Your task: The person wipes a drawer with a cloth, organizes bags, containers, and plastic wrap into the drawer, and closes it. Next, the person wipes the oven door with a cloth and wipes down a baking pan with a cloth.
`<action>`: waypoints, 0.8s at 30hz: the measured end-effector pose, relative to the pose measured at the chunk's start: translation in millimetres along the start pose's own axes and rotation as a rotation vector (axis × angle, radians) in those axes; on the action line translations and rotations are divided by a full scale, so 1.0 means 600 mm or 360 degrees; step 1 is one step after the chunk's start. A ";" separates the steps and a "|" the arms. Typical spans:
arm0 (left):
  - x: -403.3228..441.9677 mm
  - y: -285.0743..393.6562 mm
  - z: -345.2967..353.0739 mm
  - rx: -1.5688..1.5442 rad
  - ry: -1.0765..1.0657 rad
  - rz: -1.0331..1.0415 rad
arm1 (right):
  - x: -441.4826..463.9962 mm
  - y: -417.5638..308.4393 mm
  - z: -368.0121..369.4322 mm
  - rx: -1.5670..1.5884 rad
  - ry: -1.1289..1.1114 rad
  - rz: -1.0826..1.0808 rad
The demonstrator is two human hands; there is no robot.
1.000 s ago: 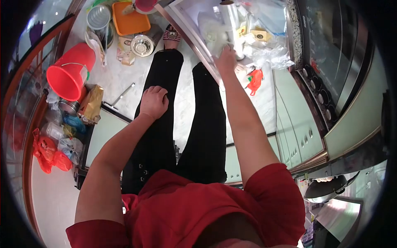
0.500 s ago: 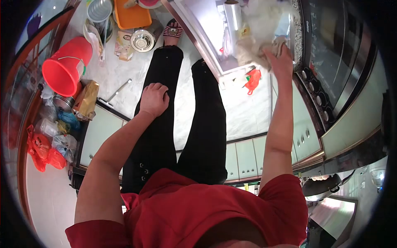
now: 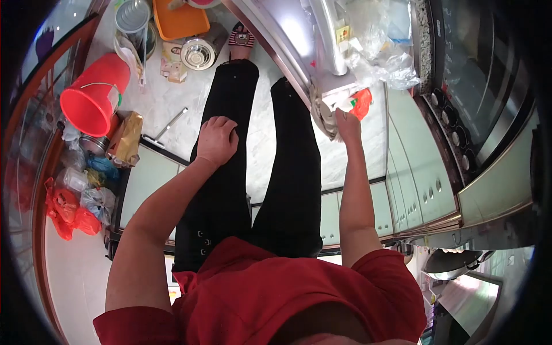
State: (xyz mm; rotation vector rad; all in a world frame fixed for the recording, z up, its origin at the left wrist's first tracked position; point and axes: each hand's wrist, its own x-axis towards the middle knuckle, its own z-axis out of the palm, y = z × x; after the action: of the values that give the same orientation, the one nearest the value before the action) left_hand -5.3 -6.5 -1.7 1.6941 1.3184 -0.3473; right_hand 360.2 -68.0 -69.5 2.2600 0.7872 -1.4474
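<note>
My right hand grips a bunched greyish-beige cloth, which hangs at the near corner of an open drawer. Inside that drawer lie a long shiny roll and crumpled clear plastic bags. A red plastic bag shows just beyond my fingers. My left hand rests on my black-trousered thigh, holding nothing, its fingers laid over the leg.
On the floor at left are a red bucket, a squeegee-like tool, a metal pot, an orange tray and several plastic bags. At right stands a dark appliance with knobs; pale cabinets line the near side.
My right hand has drawn the cloth from the plastic bags inside the drawer, leftward and nearer me, to the drawer's near corner. My left hand has stayed on the thigh.
</note>
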 end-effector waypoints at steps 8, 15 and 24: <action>0.068 0.028 0.009 -0.0201 0.0052 0.0411 | 0.140 -0.026 0.041 -0.0289 0.0001 -0.0345; 0.112 0.073 0.043 -0.0338 0.0178 0.0183 | 0.248 -0.116 0.111 -0.0614 -0.0155 0.0069; 0.108 0.083 0.075 -0.0471 0.0161 -0.0036 | 0.267 -0.093 0.121 -0.0727 0.0180 -0.0246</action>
State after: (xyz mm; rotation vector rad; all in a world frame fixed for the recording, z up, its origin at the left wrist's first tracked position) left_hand 76.9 -2.5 -45.8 1.4644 1.3885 -0.0741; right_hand 326.1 -21.6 -244.7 1.9730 1.2119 -1.0668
